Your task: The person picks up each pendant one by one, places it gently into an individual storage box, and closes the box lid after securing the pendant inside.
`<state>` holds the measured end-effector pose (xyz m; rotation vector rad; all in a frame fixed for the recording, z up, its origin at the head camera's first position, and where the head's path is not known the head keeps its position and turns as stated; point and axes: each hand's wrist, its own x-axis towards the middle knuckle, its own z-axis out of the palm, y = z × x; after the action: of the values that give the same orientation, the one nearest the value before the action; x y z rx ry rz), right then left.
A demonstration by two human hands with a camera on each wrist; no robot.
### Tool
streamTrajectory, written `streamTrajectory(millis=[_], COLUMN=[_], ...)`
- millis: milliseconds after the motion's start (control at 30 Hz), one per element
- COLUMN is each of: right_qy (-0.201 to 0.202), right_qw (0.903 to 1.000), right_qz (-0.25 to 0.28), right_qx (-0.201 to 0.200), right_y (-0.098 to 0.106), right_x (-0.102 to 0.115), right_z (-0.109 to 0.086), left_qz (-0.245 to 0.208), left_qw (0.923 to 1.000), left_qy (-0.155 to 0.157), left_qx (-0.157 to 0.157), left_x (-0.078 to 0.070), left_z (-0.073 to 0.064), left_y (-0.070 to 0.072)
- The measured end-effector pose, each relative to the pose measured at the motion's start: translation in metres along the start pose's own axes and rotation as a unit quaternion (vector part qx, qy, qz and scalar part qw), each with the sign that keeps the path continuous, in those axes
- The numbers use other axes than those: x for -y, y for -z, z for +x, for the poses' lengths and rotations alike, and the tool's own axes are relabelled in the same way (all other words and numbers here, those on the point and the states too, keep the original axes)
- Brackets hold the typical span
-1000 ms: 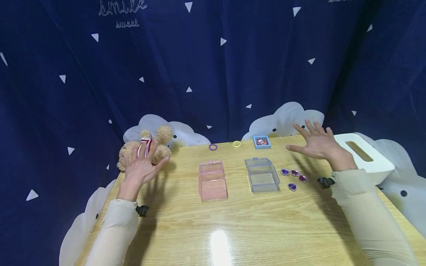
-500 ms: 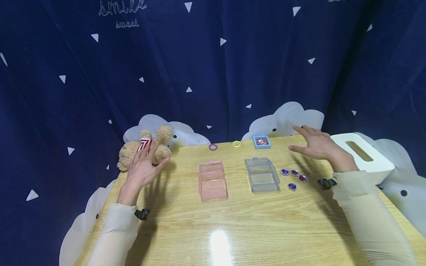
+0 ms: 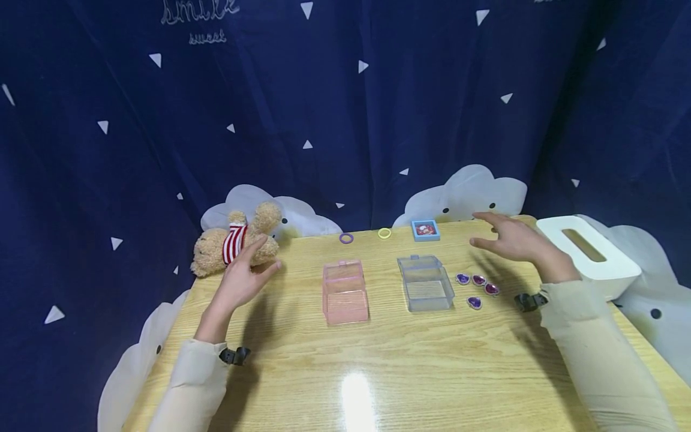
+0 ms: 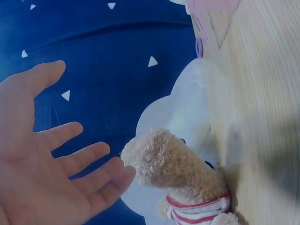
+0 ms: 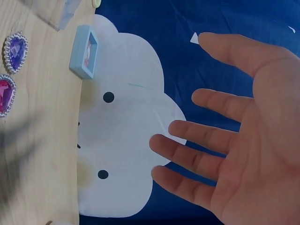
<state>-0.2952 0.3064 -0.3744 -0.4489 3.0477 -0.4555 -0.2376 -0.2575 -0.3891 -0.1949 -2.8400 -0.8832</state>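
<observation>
My left hand [image 3: 243,281] hovers above the table beside a teddy bear [image 3: 234,245] in a red-and-white striped shirt, which lies on its side. In the left wrist view its fingers are spread and hold nothing. Over the right side of the table floats my right hand [image 3: 515,240], also empty, its fingers loosely extended in the right wrist view. Nearest to it are several heart-shaped gems [image 3: 478,280], purple and pink with silvery rims. Two clear plastic boxes stand with lids raised, a pink box [image 3: 346,307] and a grey-blue box [image 3: 428,295].
Along the back edge lie a purple ring [image 3: 346,238], a yellow ring [image 3: 384,233] and a small blue frame [image 3: 426,230] with a red picture. A white container [image 3: 607,255] with a slot stands at the right edge. Behind the table [image 3: 302,384] hangs a dark blue curtain [image 3: 270,120].
My left hand has drawn back slightly toward me, uncovering the bear's shirt. The fingers of my right hand have lowered from a wide upward spread. The objects have stayed in place.
</observation>
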Motion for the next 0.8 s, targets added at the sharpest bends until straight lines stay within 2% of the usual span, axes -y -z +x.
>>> streamTrajectory(millis=[200,433,800], right_qy=[0.001,0.006,0.025], right_qw=[0.9997,0.9982,0.9943], right_qz=[0.024,0.059,0.103], right_qx=[0.002,0.003,-0.003], right_y=[-0.003,-0.012,-0.028], right_x=[0.002,0.0,-0.005], right_z=[-0.002,0.0,0.002], left_qz=[-0.058,-0.148,-0.206], left_qw=[0.9983,0.9889,0.9782], left_qy=[-0.004,-0.014,0.005], left_qx=[-0.004,0.006,0.023], left_x=[-0.002,-0.004,-0.003], left_z=[-0.004,-0.009,-0.015], left_y=[-0.007,-0.02,-0.046])
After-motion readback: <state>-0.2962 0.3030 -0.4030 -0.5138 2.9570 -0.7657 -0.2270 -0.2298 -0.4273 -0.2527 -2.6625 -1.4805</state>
